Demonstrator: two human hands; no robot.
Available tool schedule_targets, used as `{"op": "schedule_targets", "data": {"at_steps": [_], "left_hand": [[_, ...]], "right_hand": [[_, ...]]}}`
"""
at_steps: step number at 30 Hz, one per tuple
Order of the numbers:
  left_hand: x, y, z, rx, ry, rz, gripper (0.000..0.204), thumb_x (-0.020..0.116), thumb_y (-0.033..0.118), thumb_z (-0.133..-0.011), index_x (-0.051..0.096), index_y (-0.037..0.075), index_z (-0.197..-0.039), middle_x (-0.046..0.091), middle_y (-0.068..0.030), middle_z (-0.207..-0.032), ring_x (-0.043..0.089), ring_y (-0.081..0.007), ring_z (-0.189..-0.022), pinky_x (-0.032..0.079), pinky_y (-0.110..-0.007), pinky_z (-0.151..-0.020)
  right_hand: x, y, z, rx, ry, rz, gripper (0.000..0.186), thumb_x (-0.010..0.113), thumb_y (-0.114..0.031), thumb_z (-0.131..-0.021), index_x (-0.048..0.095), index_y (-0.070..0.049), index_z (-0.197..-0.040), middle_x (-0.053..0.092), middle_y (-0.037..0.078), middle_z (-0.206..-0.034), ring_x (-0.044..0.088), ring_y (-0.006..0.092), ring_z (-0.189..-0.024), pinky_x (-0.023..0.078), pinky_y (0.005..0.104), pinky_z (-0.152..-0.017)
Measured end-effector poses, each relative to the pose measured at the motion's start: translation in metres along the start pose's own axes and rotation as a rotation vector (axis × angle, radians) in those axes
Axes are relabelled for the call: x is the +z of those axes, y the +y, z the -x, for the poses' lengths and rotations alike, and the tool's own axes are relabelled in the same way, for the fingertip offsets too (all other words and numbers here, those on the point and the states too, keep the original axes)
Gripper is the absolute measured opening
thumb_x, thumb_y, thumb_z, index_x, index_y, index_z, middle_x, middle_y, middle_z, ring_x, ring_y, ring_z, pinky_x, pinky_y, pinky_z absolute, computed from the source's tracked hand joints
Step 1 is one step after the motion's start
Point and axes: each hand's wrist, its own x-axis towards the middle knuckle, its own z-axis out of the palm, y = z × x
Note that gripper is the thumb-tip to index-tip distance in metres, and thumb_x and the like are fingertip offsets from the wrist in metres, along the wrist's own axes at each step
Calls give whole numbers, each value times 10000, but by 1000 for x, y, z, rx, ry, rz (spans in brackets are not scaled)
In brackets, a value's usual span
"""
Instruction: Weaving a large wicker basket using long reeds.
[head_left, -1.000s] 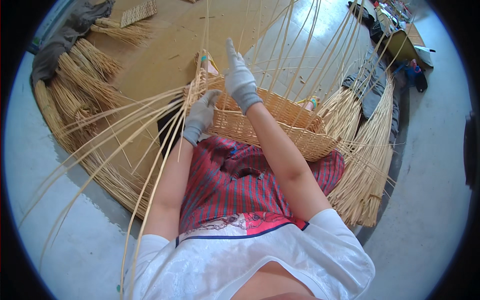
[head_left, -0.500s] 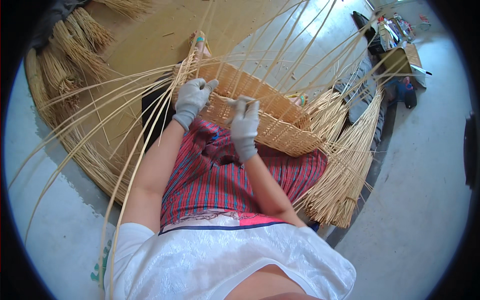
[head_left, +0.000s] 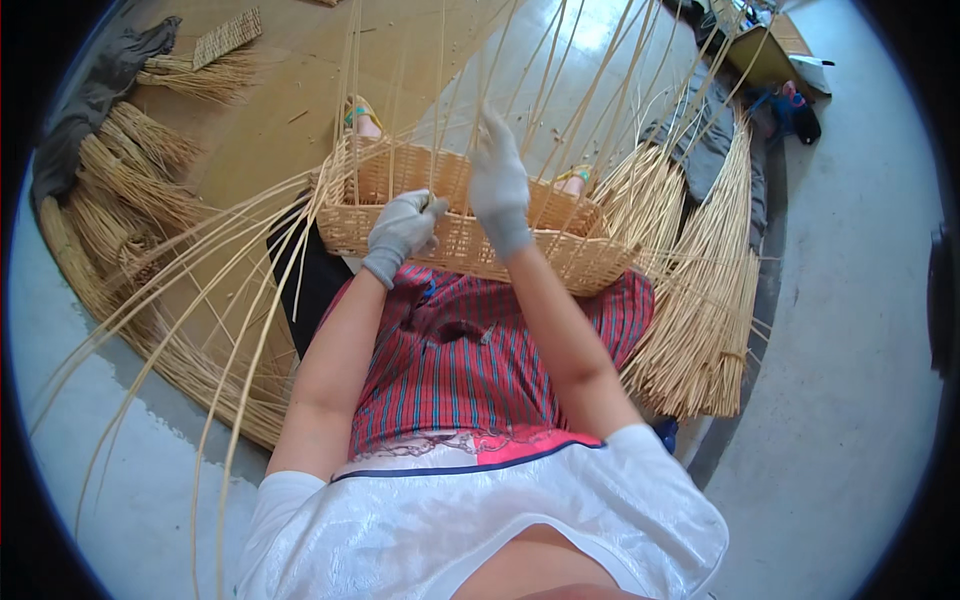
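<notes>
A long, half-woven wicker basket (head_left: pixel 460 245) lies across my lap, with tall loose canes (head_left: pixel 560 60) standing up from its sides and others fanning out to the left. Both hands wear pale grey work gloves. My left hand (head_left: pixel 405 230) is closed at the basket's near rim, thumb toward the right; its fingertips are partly hidden. My right hand (head_left: pixel 499 185) is raised over the basket, just right of the left one. Its fingers stretch upward among the upright canes and are slightly blurred. No strand shows clearly in it.
Large cane bundles (head_left: pixel 700 310) lie at the right on dark cloth. More bundles (head_left: pixel 140 180) lie at the left, with a small woven piece (head_left: pixel 228 38) beyond them. A cardboard box (head_left: pixel 765 55) and a dark blue item (head_left: pixel 795 115) are at the far right.
My right hand has risen from the near rim, its fingers straightening upward. My left hand sits slightly lower and further right in view. The basket appears more level.
</notes>
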Motion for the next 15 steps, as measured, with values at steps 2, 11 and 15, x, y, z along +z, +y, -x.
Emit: {"op": "schedule_targets", "data": {"at_steps": [2, 11, 15], "left_hand": [[-1, -6, -3, 25, 36, 65, 348, 691, 400, -1010, 703, 53, -985, 708, -69, -709, 706, -150, -578, 533, -317, -545], [53, 18, 47, 923, 554, -624, 672, 738, 99, -891, 540, 263, -1512, 617, -146, -1377, 716, -232, -943, 560, -416, -849], [96, 24, 47, 596, 228, -943, 737, 730, 113, -883, 525, 370, -1542, 587, -111, -1251, 696, -300, -940, 573, -432, -809]], "right_hand": [[3, 6, -18, -21, -32, -69, 661, 565, -4, -1003, 344, -109, -1617, 621, 169, -1339, 728, 240, -1014, 581, 340, -868], [-88, 42, 118, 603, 92, -414, 483, 593, -58, -1045, 493, -89, -1517, 656, 103, -1170, 705, 212, -1035, 563, 355, -956], [-76, 49, 39, 141, -46, 94, 389, 616, -47, -1015, 564, -62, -1401, 695, 80, -1102, 693, 212, -1114, 547, 366, -980]]}}
